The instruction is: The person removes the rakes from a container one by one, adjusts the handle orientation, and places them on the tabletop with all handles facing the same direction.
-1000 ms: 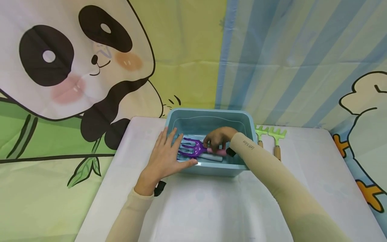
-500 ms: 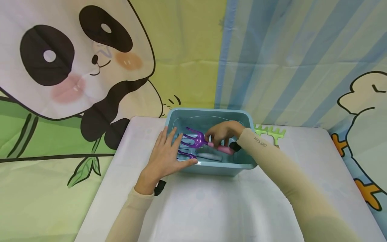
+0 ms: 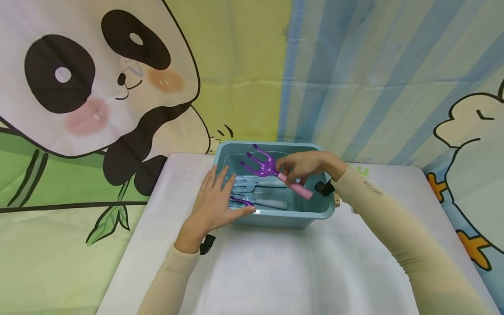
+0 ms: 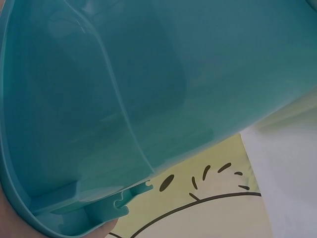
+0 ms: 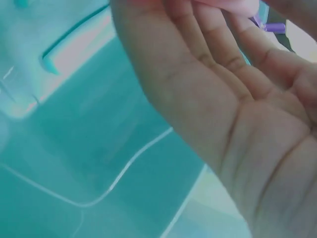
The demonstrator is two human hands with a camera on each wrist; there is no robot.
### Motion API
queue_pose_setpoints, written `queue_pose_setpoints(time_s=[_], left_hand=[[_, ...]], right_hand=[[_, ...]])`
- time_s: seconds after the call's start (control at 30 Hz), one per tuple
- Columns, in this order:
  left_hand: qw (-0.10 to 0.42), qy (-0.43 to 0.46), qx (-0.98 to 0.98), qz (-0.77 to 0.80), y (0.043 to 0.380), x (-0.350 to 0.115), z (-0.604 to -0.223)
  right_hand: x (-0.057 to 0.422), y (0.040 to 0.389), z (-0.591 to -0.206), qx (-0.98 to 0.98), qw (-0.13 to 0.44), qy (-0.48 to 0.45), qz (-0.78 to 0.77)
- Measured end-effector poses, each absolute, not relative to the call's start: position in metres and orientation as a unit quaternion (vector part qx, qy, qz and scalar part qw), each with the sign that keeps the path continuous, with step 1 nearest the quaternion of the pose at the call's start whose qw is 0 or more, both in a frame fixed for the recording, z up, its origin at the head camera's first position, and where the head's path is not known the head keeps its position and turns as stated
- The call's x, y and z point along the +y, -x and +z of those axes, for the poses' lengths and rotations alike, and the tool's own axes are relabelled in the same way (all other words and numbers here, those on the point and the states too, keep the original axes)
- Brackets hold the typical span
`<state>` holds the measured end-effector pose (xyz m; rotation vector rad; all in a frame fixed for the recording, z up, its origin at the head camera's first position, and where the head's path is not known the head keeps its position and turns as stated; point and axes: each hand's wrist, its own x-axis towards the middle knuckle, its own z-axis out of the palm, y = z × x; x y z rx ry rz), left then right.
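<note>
My right hand (image 3: 305, 164) pinches a purple hand fork (image 3: 267, 167) by its pink handle (image 3: 301, 190), over the right part of a blue plastic bin (image 3: 271, 222). The fork tilts, tines up and to the left. In the right wrist view, my fingers curl at the pink handle (image 5: 235, 5). My left hand (image 3: 215, 199) rests on the bin's left end, fingers spread and thumb along the front rim. Inside the bin lie light blue garden tools, with two handles (image 3: 271, 204) showing. Purple tines (image 3: 242, 201) show beside my left thumb, partly hidden.
The bin stands near the back of a white-covered table (image 3: 260, 267), close to a cloth backdrop (image 3: 252, 87) with a cartoon panda. Green rake tines (image 3: 361, 170) show to its right, mostly hidden behind my right sleeve (image 3: 393, 227).
My right hand has lifted the purple fork off the other tools, up and to the right, and its tines have swung upward. The blue tools beneath are now uncovered. My left hand stays put.
</note>
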<state>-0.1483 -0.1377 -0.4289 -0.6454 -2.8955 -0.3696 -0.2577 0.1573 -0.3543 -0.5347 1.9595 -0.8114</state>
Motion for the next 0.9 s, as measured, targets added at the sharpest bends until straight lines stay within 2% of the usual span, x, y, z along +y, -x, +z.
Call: queue_pose_setpoints(time_s=[0.23, 0.43, 0.9], left_hand=[[0.075, 0.215, -0.965, -0.127, 0.148, -0.138, -0.428], [0.076, 0.218, -0.965, -0.127, 0.148, -0.138, -0.428], [0.073, 0.219, -0.965, -0.128, 0.148, -0.138, -0.430]], right_hand=[[0.178, 0.250, -0.340, 0.785, 0.415, 0.222, -0.403], [0.201, 0.242, -0.333, 0.766, 0.393, 0.178, -0.476], [0.269, 0.221, -0.343, 0.766, 0.297, 0.091, -0.563]])
